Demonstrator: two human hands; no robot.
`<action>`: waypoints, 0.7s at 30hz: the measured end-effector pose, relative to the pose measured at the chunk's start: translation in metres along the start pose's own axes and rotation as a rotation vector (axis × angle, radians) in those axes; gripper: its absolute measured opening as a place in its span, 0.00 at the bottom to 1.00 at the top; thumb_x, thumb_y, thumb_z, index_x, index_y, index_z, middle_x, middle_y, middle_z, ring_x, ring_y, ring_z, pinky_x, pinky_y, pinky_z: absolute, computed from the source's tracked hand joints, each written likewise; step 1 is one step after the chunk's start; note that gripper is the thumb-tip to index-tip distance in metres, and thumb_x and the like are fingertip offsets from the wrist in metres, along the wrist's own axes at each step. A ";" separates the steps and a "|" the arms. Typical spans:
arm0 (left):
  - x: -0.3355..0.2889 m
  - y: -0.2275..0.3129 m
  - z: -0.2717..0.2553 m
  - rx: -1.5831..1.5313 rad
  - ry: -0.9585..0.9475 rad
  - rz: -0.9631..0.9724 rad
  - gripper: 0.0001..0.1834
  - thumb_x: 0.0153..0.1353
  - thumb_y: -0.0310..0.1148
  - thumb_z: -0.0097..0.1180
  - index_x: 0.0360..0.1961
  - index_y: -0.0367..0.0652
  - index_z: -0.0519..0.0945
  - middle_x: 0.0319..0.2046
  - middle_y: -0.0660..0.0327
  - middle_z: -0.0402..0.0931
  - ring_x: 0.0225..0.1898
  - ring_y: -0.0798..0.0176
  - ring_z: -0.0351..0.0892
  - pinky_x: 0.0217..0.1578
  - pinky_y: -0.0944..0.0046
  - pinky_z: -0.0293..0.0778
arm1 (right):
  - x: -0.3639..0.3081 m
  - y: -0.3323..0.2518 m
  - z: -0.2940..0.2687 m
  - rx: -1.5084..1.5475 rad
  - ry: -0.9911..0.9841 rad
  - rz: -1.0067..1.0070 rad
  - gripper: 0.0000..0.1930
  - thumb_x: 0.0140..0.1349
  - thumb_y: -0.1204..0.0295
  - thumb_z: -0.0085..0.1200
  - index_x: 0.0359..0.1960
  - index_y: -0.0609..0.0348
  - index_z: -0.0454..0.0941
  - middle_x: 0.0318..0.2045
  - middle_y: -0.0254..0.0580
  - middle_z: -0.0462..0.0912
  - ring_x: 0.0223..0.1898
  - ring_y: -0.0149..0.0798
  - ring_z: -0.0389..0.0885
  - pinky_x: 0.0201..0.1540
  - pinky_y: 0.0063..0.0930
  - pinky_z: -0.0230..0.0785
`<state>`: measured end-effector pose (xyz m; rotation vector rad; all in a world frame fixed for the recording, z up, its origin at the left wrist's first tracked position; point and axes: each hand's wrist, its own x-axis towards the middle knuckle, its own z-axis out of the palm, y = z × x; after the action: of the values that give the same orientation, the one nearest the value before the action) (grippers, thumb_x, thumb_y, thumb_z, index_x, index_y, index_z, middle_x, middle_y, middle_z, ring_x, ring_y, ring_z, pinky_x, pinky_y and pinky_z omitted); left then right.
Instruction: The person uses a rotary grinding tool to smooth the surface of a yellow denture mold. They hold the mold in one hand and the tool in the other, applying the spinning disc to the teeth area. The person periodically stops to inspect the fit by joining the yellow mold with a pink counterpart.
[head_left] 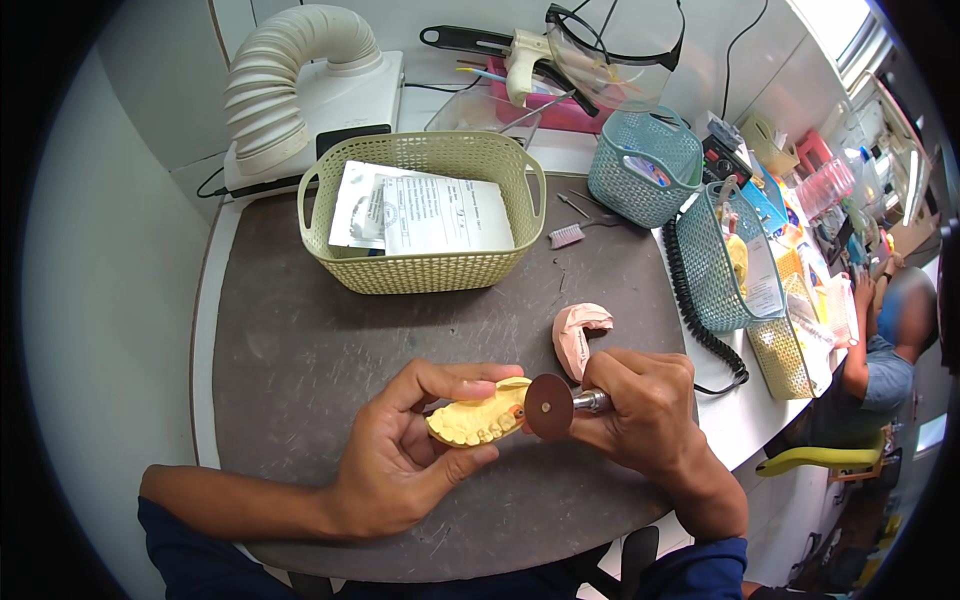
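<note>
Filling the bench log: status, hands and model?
Left hand holding yellow dental model. Right hand gripping handpiece. Brown disc at model's right end, contact unclear. Pink arch beyond.

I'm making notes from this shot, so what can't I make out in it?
In the head view:
- Yellow dental model: its right end is hidden behind the brown disc, so contact between them can't be told; its underside is out of sight in the left hand.
- Handpiece: mostly covered by the right hand.
- Green basket: papers hide most of its bottom.
- Upper arms: cut off by the lower edge.
</note>
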<state>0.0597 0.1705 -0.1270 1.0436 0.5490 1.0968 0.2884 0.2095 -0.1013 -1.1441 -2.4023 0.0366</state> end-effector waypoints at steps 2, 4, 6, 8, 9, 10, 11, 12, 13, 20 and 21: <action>0.000 -0.001 0.000 0.007 -0.004 0.005 0.21 0.60 0.17 0.58 0.51 0.39 0.65 0.62 0.43 0.64 0.64 0.57 0.67 0.65 0.59 0.67 | 0.000 -0.001 -0.001 -0.007 -0.007 0.000 0.24 0.42 0.50 0.72 0.19 0.55 0.73 0.12 0.34 0.72 0.11 0.36 0.74 0.15 0.29 0.64; 0.000 -0.001 -0.001 0.012 -0.008 0.012 0.20 0.60 0.16 0.57 0.51 0.39 0.65 0.62 0.43 0.64 0.64 0.57 0.67 0.65 0.59 0.67 | 0.000 -0.001 0.000 -0.006 -0.004 -0.001 0.24 0.42 0.50 0.72 0.19 0.55 0.73 0.12 0.33 0.71 0.11 0.36 0.73 0.15 0.29 0.64; 0.000 -0.002 -0.001 0.014 -0.013 0.019 0.20 0.60 0.16 0.57 0.50 0.39 0.65 0.62 0.43 0.64 0.64 0.57 0.67 0.65 0.59 0.67 | 0.000 -0.001 0.000 -0.003 -0.003 -0.001 0.25 0.42 0.50 0.73 0.19 0.55 0.73 0.11 0.33 0.71 0.11 0.36 0.73 0.15 0.28 0.64; 0.000 -0.001 -0.001 0.025 -0.012 0.022 0.20 0.60 0.16 0.57 0.50 0.39 0.65 0.61 0.43 0.64 0.64 0.57 0.67 0.65 0.59 0.67 | 0.000 0.000 0.000 0.002 -0.005 -0.002 0.25 0.42 0.50 0.73 0.18 0.55 0.72 0.11 0.33 0.71 0.11 0.36 0.73 0.15 0.28 0.64; 0.000 -0.001 -0.001 0.030 -0.012 0.023 0.20 0.60 0.16 0.57 0.50 0.39 0.65 0.61 0.43 0.64 0.64 0.57 0.67 0.65 0.59 0.67 | 0.000 0.000 0.000 0.003 -0.006 -0.003 0.25 0.42 0.50 0.73 0.18 0.55 0.72 0.11 0.33 0.71 0.11 0.36 0.73 0.14 0.28 0.64; 0.000 -0.001 -0.001 0.027 -0.012 0.025 0.20 0.60 0.16 0.57 0.50 0.39 0.65 0.62 0.43 0.64 0.64 0.57 0.67 0.65 0.59 0.67 | 0.000 0.000 0.000 0.004 -0.007 -0.003 0.25 0.42 0.50 0.73 0.18 0.55 0.72 0.11 0.33 0.71 0.11 0.36 0.73 0.14 0.28 0.64; 0.000 -0.001 0.000 0.024 -0.012 0.026 0.20 0.60 0.16 0.57 0.50 0.39 0.65 0.62 0.43 0.64 0.64 0.57 0.67 0.65 0.59 0.67 | 0.000 0.000 0.000 0.005 -0.008 -0.003 0.25 0.42 0.50 0.73 0.18 0.55 0.72 0.11 0.33 0.71 0.11 0.36 0.73 0.14 0.28 0.64; 0.000 -0.001 0.000 0.021 -0.012 0.028 0.20 0.60 0.16 0.57 0.50 0.39 0.65 0.62 0.43 0.64 0.64 0.57 0.67 0.65 0.59 0.67 | 0.000 0.000 0.000 0.008 -0.006 -0.003 0.25 0.42 0.50 0.73 0.18 0.55 0.72 0.11 0.33 0.71 0.11 0.36 0.73 0.14 0.28 0.64; 0.000 -0.001 -0.001 0.024 -0.015 0.030 0.20 0.60 0.16 0.57 0.50 0.39 0.65 0.62 0.43 0.64 0.64 0.57 0.67 0.65 0.59 0.67 | 0.000 0.000 0.001 0.011 -0.004 -0.003 0.25 0.42 0.50 0.73 0.18 0.55 0.72 0.11 0.33 0.71 0.11 0.36 0.73 0.14 0.28 0.64; -0.001 0.000 0.000 0.028 -0.022 0.032 0.20 0.60 0.16 0.56 0.50 0.39 0.65 0.61 0.43 0.64 0.64 0.58 0.68 0.64 0.59 0.68 | -0.001 0.000 0.001 0.007 -0.011 0.001 0.25 0.43 0.48 0.72 0.18 0.54 0.72 0.11 0.33 0.71 0.11 0.36 0.73 0.15 0.29 0.64; -0.001 0.000 0.000 0.025 -0.022 0.032 0.20 0.60 0.16 0.56 0.50 0.39 0.65 0.61 0.43 0.64 0.63 0.58 0.68 0.64 0.60 0.68 | -0.001 0.000 0.001 0.005 -0.008 0.003 0.25 0.43 0.48 0.72 0.18 0.54 0.72 0.11 0.33 0.71 0.11 0.36 0.74 0.15 0.29 0.65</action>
<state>0.0596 0.1697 -0.1274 1.0879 0.5310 1.1078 0.2882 0.2088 -0.1021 -1.1469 -2.4065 0.0488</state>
